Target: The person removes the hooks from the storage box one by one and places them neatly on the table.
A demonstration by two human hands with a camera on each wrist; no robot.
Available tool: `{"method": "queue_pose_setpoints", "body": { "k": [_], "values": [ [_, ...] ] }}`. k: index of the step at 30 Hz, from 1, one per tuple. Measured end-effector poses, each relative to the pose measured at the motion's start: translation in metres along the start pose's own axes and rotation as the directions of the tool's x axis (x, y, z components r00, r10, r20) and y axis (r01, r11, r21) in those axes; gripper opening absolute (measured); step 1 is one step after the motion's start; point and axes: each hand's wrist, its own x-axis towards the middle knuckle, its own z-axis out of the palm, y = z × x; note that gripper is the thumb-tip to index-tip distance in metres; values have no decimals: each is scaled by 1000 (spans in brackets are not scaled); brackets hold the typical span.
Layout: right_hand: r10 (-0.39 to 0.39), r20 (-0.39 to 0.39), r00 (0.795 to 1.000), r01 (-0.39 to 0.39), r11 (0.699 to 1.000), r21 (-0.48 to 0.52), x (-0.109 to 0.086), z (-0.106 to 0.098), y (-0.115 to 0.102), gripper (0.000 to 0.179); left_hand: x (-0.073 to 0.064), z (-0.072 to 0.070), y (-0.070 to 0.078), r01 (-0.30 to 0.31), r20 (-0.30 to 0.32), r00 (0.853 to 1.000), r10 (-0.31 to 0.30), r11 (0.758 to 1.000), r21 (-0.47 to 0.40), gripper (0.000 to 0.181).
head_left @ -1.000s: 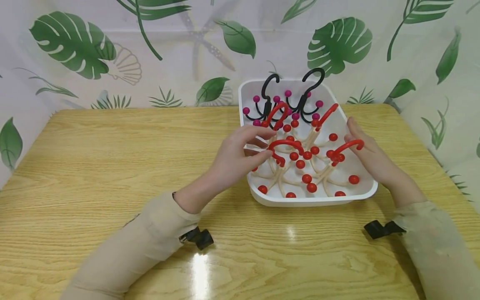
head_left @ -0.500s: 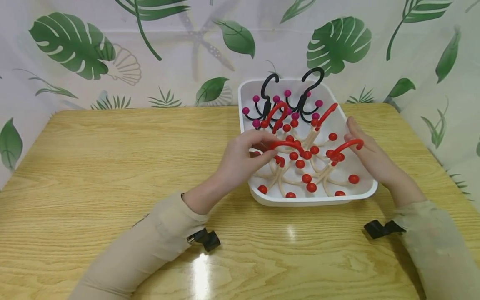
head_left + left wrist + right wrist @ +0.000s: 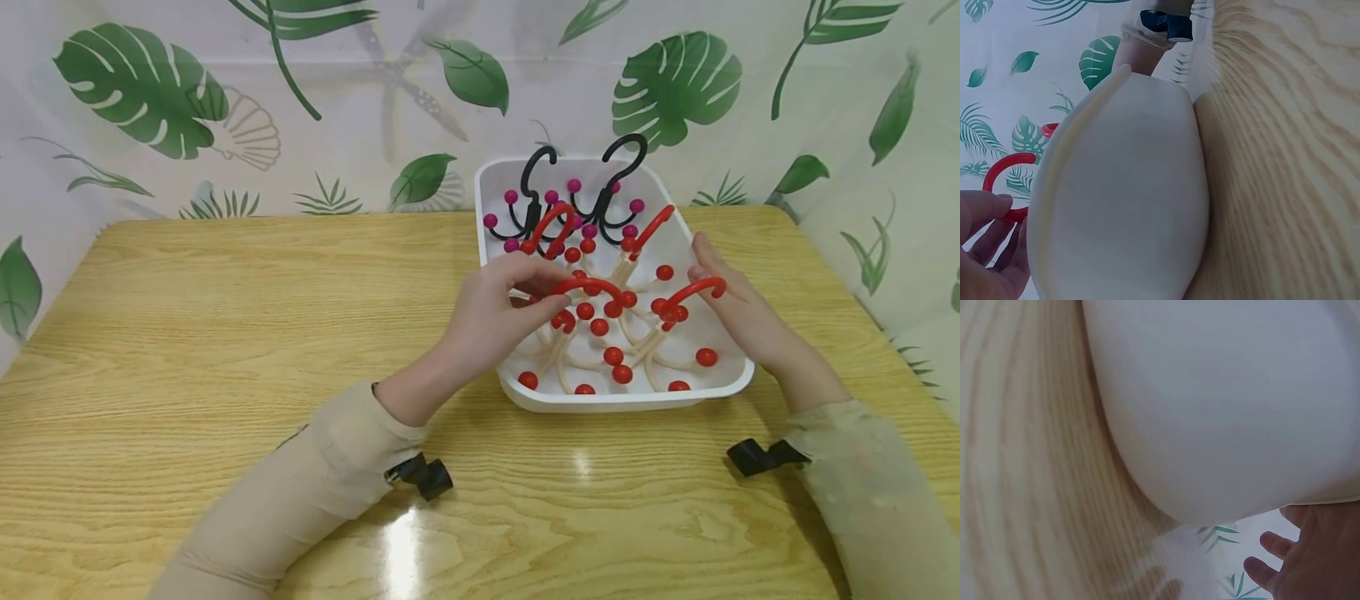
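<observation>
A white plastic tub (image 3: 622,402) holds several cream claw hangers with red hooks and red ball tips. My left hand (image 3: 502,308) reaches over the tub's left rim and pinches the red hook (image 3: 596,283) of the front-left claw hanger between thumb and fingers. That same grip on the hook (image 3: 1007,164) shows in the left wrist view, beside the tub's outer wall (image 3: 1125,181). My right hand (image 3: 738,312) rests along the tub's right rim, fingers straight. In the right wrist view the right hand (image 3: 1316,556) lies at the tub wall (image 3: 1222,412).
Two black claw hangers (image 3: 603,200) with magenta ball tips stand at the tub's far end, hooks rising above the rim. Another red-hooked hanger (image 3: 660,337) sits front right, close to my right fingers. The wooden table (image 3: 262,333) backs onto a leaf-patterned cloth (image 3: 337,108).
My left hand has moved right and closed its fingers on the red hook, which has shifted slightly right. My right hand has stayed at the rim.
</observation>
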Motion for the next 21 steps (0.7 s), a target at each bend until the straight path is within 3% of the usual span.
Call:
{"method": "queue_pose_setpoints", "body": {
  "k": [10, 21],
  "values": [
    [7, 0, 1000, -7, 1000, 12, 1, 0, 1, 60, 4, -3, 12, -56, -42, 998, 54, 997, -44, 16],
    [8, -1, 1000, -8, 1000, 17, 1, 0, 1, 60, 8, -19, 33, -87, -84, 993, 79, 992, -92, 18]
  ]
}}
